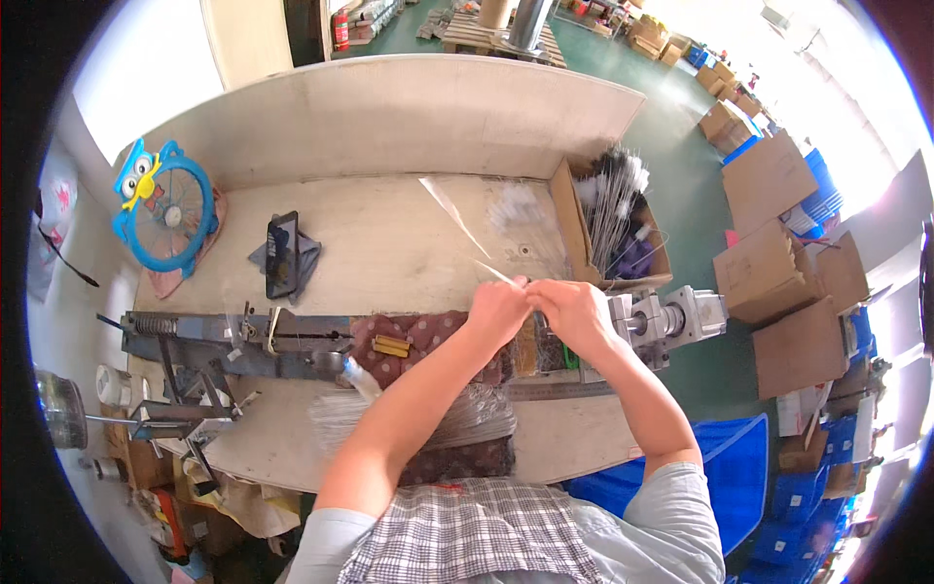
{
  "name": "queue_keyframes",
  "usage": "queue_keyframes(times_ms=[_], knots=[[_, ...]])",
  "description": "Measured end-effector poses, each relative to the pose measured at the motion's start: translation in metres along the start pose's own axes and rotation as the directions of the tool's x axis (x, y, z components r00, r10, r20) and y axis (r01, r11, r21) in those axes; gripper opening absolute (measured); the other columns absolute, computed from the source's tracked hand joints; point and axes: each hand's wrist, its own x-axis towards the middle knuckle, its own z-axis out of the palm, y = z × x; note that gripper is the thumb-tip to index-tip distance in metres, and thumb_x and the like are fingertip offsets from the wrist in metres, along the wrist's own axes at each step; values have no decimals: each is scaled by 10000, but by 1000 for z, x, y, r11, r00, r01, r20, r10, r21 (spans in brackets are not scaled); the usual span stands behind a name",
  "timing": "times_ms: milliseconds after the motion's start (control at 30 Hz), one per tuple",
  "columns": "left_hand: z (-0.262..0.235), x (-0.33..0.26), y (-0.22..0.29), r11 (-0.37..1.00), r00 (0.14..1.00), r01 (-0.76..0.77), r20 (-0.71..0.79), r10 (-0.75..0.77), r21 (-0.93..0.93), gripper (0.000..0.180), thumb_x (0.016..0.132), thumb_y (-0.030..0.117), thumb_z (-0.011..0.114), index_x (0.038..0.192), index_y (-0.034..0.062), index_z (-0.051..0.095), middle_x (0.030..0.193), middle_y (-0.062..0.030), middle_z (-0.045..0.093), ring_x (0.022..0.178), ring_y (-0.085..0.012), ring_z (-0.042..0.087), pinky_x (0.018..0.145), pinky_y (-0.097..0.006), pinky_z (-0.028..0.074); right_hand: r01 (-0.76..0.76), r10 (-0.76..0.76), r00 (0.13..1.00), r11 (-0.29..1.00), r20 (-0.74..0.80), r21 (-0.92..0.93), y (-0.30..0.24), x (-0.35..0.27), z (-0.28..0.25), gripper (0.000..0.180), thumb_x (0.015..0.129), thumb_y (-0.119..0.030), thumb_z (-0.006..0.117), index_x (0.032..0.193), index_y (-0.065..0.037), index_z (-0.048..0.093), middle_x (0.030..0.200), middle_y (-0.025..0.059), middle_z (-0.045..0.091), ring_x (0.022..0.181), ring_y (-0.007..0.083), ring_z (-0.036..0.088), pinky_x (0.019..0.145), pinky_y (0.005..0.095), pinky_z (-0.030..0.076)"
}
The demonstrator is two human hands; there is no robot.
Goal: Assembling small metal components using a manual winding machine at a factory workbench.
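Note:
My left hand (497,312) and my right hand (576,310) meet over the work rail, fingers closed and pinched together. Between them they grip the lower end of a thin whitish strip (499,274), which points up and to the left; its exact kind is unclear. Beyond it, a long narrow piece of clear film (451,209) lies towards the back of the table. Under my left forearm, partly hidden, rests a bundle of thin clear plastic sleeves (479,417). A brown dotted cloth (428,331) carries a small yellow block (391,346) left of my hands.
A metal clamp mechanism (669,313) sits right of my right hand. Behind it, a cardboard box (578,219) holds many thin wires. A dark phone (282,255) and a blue owl-shaped fan (173,216) occupy the left side. A blue bin (732,477) stands at my right.

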Motion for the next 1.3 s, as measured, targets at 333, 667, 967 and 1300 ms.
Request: queue_keyframes(times_ms=[333, 667, 967, 1300], knots=[[-99, -117, 23, 873, 978, 186, 0, -209, -450, 198, 817, 115, 654, 1001, 44, 671, 982, -132, 673, 916, -237, 645, 813, -336, 500, 189, -177, 977, 978, 118, -93, -7, 15, -31, 125, 752, -240, 689, 818, -141, 726, 730, 66, 664, 716, 256, 605, 660, 361, 491], [-121, -183, 16, -59, 607, 469, 370, -703, -881, 223, 910, 171, 581, 979, -31, 644, 855, -59, 665, 777, -160, 631, 728, -294, 509, 119, -130, 918, 992, 375, 52, -45, 27, -26, 134, 730, -272, 692, 796, -163, 734, 748, 21, 682, 755, 235, 623, 695, 358, 498], [-123, -215, -58, -885, 645, -165, 631, -430, -435, 524, 923, 517, 443, 762, 73, 670, 592, -30, 524, 547, -146, 452, 500, -285, 385, 434, -464, 880, 871, 99, 229, -122, 56, 91, 99, 731, -220, 681, 747, -124, 702, 690, 21, 627, 725, 237, 592, 658, 362, 486], [-122, -178, -48, 410, 569, 788, 287, -771, -459, 465, 852, 488, 579, 781, 38, 671, 672, -74, 645, 543, -179, 594, 503, -295, 439, 369, -385, 900, 922, 204, 114, -135, 60, 95, 111, 730, -220, 652, 729, -115, 689, 710, 34, 634, 766, 251, 598, 669, 376, 484]])
